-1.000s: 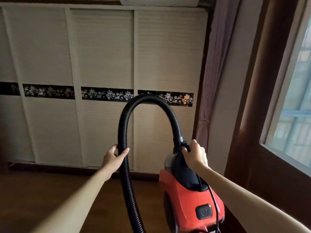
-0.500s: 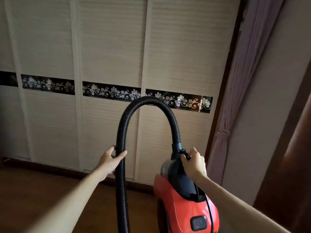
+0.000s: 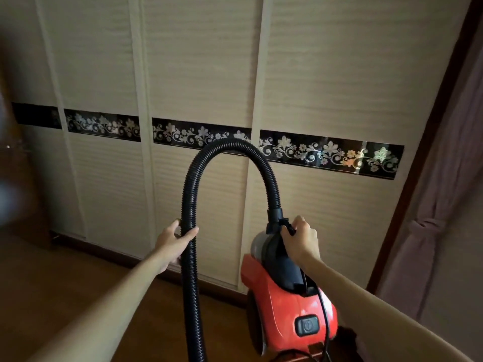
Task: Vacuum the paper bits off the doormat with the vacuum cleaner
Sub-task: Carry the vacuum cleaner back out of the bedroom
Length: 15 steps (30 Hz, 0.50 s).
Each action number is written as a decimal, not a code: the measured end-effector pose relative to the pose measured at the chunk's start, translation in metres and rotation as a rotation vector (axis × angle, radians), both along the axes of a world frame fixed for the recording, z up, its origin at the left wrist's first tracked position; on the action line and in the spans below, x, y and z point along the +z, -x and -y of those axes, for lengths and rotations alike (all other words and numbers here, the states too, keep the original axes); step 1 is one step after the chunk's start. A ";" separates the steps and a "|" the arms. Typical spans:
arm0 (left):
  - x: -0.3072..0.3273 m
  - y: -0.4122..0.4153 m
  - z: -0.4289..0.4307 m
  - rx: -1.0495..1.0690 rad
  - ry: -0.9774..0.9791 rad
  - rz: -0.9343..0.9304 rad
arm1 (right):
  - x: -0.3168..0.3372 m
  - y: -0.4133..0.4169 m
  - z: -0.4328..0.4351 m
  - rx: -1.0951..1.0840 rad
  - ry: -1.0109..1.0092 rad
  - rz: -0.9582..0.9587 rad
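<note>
The left hand (image 3: 172,241) still grips the black hose (image 3: 188,205) and the right hand (image 3: 300,240) the red vacuum cleaner's (image 3: 285,307) handle. The curtain (image 3: 428,244) has slid to the frame's right edge.

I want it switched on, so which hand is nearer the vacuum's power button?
Right. The right hand grips the handle above the power button; the left hand holds the hose, farther left.

one vacuum cleaner (image 3: 290,307), one hose (image 3: 190,205), two hands (image 3: 173,240) (image 3: 300,240), one curtain (image 3: 431,226)
</note>
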State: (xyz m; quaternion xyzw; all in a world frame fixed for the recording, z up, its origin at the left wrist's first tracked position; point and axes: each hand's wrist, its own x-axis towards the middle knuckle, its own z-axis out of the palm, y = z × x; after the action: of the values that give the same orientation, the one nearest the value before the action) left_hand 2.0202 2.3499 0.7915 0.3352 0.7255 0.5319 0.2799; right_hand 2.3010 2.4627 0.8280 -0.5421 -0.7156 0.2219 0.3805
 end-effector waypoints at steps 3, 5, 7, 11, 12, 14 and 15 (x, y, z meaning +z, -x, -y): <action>-0.001 0.023 -0.029 0.063 0.011 0.021 | -0.001 0.036 -0.051 0.084 0.016 0.005; 0.002 0.036 -0.045 0.117 0.010 0.021 | -0.003 0.061 -0.082 0.139 0.027 0.006; 0.005 0.054 -0.063 0.171 -0.011 0.020 | -0.005 0.088 -0.116 0.209 0.028 -0.002; 0.013 0.090 -0.090 0.305 -0.016 0.024 | -0.003 0.140 -0.167 0.302 -0.016 0.023; 0.013 0.100 -0.095 0.326 -0.016 0.018 | -0.002 0.154 -0.177 0.327 -0.024 0.022; 0.014 0.120 -0.099 0.366 -0.013 0.014 | 0.000 0.183 -0.195 0.378 -0.036 0.017; 0.013 0.131 -0.101 0.384 -0.013 -0.001 | 0.002 0.198 -0.203 0.400 -0.045 0.018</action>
State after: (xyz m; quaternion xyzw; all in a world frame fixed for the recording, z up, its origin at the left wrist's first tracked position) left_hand 1.8889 2.4505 0.8049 0.1928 0.7728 0.5801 0.1708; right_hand 2.1028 2.6660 0.8296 -0.3824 -0.8172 0.2724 0.3343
